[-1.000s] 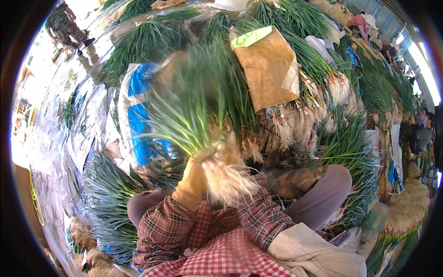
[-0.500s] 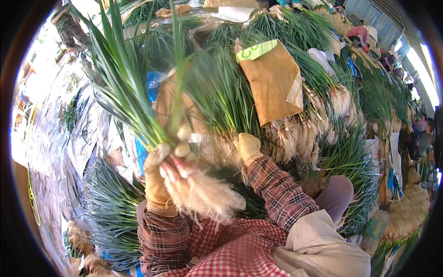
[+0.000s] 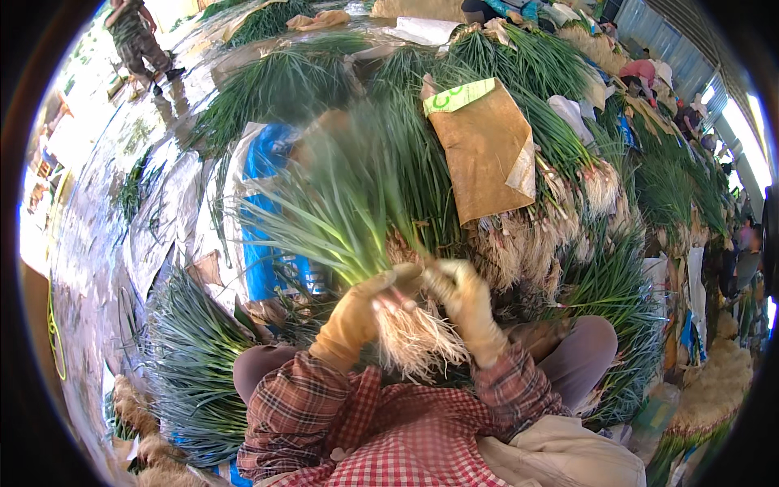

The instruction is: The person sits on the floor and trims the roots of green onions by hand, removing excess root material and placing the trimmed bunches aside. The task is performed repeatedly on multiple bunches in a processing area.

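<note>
In front of my lap, my left hand (image 3: 361, 304) in a tan glove is wrapped round a bunch of spring onions (image 3: 345, 235). Its green leaves fan out up and to the left, and the pale roots hang down between my hands. My right hand (image 3: 466, 304), gloved as well, is closed close beside the bunch, with a thin stalk of spring onion (image 3: 415, 239) at its fingertips. Motion blurs the leaf tips. Just beyond my hands lies a pile of spring onions (image 3: 426, 178), partly under a brown sheet of cardboard (image 3: 479, 150).
More spring onions lie heaped at my left (image 3: 195, 373) and at my right (image 3: 608, 300). A blue plastic sack (image 3: 264, 235) is left of the pile. A person (image 3: 138, 40) stands at the far left; other people sit along the far right. A yellow cord (image 3: 53, 333) runs along the left.
My left hand has brought the bunch down and to the right, from upright to tilted. My right hand has come back from the pile to beside it, now with a stalk.
</note>
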`<control>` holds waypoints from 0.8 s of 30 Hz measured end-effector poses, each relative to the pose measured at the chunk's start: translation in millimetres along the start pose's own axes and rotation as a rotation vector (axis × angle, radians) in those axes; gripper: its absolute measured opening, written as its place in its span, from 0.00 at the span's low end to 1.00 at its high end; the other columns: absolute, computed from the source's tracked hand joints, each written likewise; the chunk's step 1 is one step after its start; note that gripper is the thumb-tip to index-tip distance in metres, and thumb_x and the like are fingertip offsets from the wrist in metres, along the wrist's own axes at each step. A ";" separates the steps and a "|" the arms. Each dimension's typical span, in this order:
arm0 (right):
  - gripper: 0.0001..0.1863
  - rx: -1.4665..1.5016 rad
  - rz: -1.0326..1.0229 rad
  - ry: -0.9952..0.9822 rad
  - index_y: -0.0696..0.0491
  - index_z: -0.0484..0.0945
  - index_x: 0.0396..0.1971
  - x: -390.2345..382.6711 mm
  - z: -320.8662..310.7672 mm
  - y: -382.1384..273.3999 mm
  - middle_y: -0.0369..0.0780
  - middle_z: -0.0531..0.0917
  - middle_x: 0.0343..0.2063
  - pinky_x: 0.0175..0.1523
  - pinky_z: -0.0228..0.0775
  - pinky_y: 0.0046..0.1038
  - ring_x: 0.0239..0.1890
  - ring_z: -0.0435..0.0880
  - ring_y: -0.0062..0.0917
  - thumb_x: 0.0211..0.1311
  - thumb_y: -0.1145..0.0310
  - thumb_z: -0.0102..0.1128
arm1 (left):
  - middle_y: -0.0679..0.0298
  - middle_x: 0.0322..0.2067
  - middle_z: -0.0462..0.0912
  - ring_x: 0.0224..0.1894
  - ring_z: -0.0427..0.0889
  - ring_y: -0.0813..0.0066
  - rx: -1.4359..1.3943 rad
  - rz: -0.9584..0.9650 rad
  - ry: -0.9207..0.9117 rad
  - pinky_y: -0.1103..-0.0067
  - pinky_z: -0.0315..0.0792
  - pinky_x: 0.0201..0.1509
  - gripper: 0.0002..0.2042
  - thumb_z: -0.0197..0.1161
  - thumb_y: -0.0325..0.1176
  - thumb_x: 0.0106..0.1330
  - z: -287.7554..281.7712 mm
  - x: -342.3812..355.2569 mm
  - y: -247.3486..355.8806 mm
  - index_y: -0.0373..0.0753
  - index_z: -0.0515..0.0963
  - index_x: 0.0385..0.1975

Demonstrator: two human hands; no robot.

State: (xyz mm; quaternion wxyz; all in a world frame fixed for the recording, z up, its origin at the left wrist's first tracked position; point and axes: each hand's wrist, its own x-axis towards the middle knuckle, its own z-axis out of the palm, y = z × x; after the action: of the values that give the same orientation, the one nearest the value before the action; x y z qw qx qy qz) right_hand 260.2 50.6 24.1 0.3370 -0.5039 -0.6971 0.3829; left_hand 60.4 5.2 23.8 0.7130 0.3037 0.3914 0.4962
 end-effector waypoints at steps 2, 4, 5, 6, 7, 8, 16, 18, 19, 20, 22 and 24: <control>0.13 0.570 0.175 -0.263 0.57 0.75 0.40 -25.7 6.9 -0.6 0.39 0.82 0.33 0.36 0.77 0.20 0.32 0.81 0.21 0.67 0.61 0.59 | 0.55 0.40 0.85 0.40 0.81 0.69 0.022 0.062 0.009 0.74 0.74 0.50 0.26 0.52 0.50 0.69 2.6 1.4 -9.2 0.33 0.74 0.56; 0.11 0.888 0.346 -0.432 0.57 0.75 0.42 -44.2 10.8 9.4 0.36 0.80 0.36 0.39 0.76 0.18 0.34 0.79 0.17 0.67 0.65 0.59 | 0.52 0.44 0.83 0.47 0.81 0.60 -0.088 0.068 0.015 0.68 0.76 0.53 0.23 0.56 0.41 0.69 0.3 -2.1 -13.7 0.28 0.71 0.57; 0.10 0.898 0.263 -0.495 0.58 0.75 0.44 -50.7 13.1 17.2 0.35 0.78 0.37 0.40 0.74 0.18 0.37 0.78 0.15 0.66 0.70 0.59 | 0.51 0.46 0.82 0.51 0.80 0.56 -0.108 0.110 -0.003 0.65 0.77 0.54 0.22 0.57 0.36 0.69 -1.4 -3.8 -14.5 0.26 0.70 0.58; 0.11 1.058 0.444 -0.494 0.57 0.75 0.44 -55.8 20.4 24.8 0.35 0.79 0.37 0.41 0.73 0.19 0.36 0.77 0.16 0.67 0.67 0.59 | 0.53 0.44 0.82 0.49 0.81 0.58 -0.145 0.103 0.013 0.66 0.77 0.54 0.22 0.57 0.37 0.69 -1.3 -4.8 -15.3 0.26 0.71 0.56; 0.12 1.166 0.694 -0.463 0.56 0.75 0.45 -56.5 25.9 34.2 0.34 0.79 0.37 0.42 0.72 0.21 0.35 0.77 0.16 0.68 0.65 0.58 | 0.54 0.43 0.82 0.49 0.81 0.58 -0.206 0.059 0.048 0.66 0.76 0.54 0.21 0.59 0.35 0.68 -1.9 -6.3 -14.4 0.27 0.72 0.55; 0.12 1.061 0.591 -0.534 0.55 0.76 0.45 -59.5 31.2 42.9 0.34 0.80 0.37 0.43 0.72 0.22 0.35 0.77 0.17 0.69 0.64 0.56 | 0.54 0.42 0.81 0.49 0.81 0.58 -0.236 0.061 0.033 0.66 0.76 0.54 0.20 0.60 0.34 0.66 -2.1 -8.1 -12.1 0.29 0.73 0.54; 0.20 -0.213 0.150 -0.763 0.57 0.78 0.32 -10.1 39.3 69.7 0.44 0.83 0.28 0.40 0.73 0.35 0.34 0.84 0.34 0.67 0.53 0.54 | 0.61 0.51 0.78 0.55 0.79 0.59 -0.582 0.275 -0.061 0.51 0.74 0.58 0.23 0.61 0.30 0.63 10.7 -26.2 33.2 0.37 0.68 0.59; 0.24 0.598 0.337 -0.519 0.55 0.76 0.27 -8.8 36.9 61.9 0.37 0.82 0.27 0.37 0.70 0.25 0.29 0.80 0.24 0.73 0.49 0.45 | 0.61 0.56 0.76 0.57 0.77 0.58 -0.500 0.310 -0.027 0.51 0.72 0.60 0.26 0.59 0.31 0.65 8.7 -28.8 39.1 0.37 0.63 0.64; 0.23 0.739 0.473 -0.382 0.55 0.75 0.27 -4.5 39.2 58.6 0.37 0.82 0.25 0.36 0.70 0.23 0.30 0.81 0.24 0.73 0.51 0.46 | 0.52 0.57 0.74 0.57 0.77 0.59 -0.524 0.232 0.065 0.59 0.75 0.58 0.25 0.64 0.31 0.61 8.1 -26.9 37.7 0.34 0.69 0.59; 0.22 0.782 0.445 -0.247 0.55 0.73 0.26 -2.9 39.8 55.8 0.38 0.81 0.24 0.35 0.69 0.21 0.31 0.81 0.24 0.73 0.52 0.47 | 0.52 0.57 0.73 0.56 0.78 0.59 -0.525 0.209 0.058 0.60 0.76 0.58 0.25 0.64 0.30 0.61 6.8 -23.3 35.4 0.34 0.69 0.59; 0.19 0.199 0.193 -0.073 0.56 0.75 0.33 13.9 49.9 52.9 0.42 0.82 0.28 0.37 0.73 0.26 0.32 0.82 0.29 0.72 0.54 0.49 | 0.53 0.59 0.72 0.53 0.78 0.59 -0.488 0.163 0.091 0.64 0.77 0.57 0.26 0.63 0.30 0.61 3.9 -17.0 25.7 0.33 0.68 0.60; 0.17 -0.506 0.117 0.031 0.57 0.76 0.35 50.3 54.8 55.1 0.45 0.79 0.27 0.34 0.75 0.33 0.28 0.81 0.36 0.70 0.56 0.52 | 0.53 0.55 0.76 0.45 0.82 0.64 -0.384 0.127 0.125 0.70 0.79 0.51 0.28 0.63 0.33 0.62 -0.7 -11.3 15.3 0.32 0.66 0.62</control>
State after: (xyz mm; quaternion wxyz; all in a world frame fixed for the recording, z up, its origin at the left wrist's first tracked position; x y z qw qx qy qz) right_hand 224.5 99.2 -46.1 0.1880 -0.6175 -0.7351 0.2072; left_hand 50.3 -0.5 38.9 0.6994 0.1547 0.3134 0.6235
